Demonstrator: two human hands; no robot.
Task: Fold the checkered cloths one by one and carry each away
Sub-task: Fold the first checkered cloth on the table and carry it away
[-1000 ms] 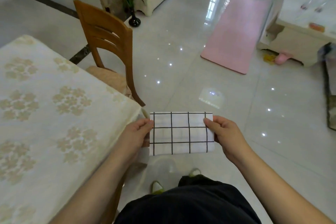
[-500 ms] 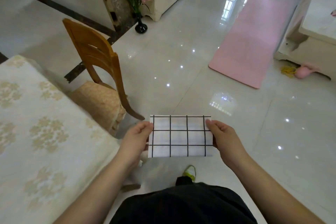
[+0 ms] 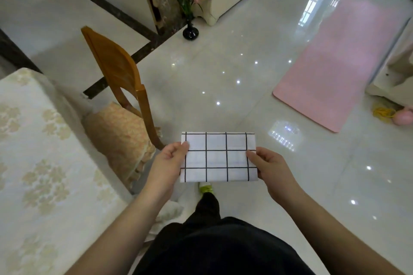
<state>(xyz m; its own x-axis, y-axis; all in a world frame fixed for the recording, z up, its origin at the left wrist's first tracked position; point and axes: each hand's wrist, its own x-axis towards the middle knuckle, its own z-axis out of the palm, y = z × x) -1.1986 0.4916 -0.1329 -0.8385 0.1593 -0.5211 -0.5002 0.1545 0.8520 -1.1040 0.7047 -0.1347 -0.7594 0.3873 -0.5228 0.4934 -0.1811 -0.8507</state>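
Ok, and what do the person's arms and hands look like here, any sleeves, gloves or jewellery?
Both forearms are bare to the frame edge, with no sleeves in view. The left hand and right hand wear no gloves, and no rings or watch show.

The checkered cloth (image 3: 218, 156) was white with thin black grid lines, folded into a neat flat rectangle. It was held level in the air above the floor, off the tabletop's right edge, pinched at its two short ends, long side running left to right.
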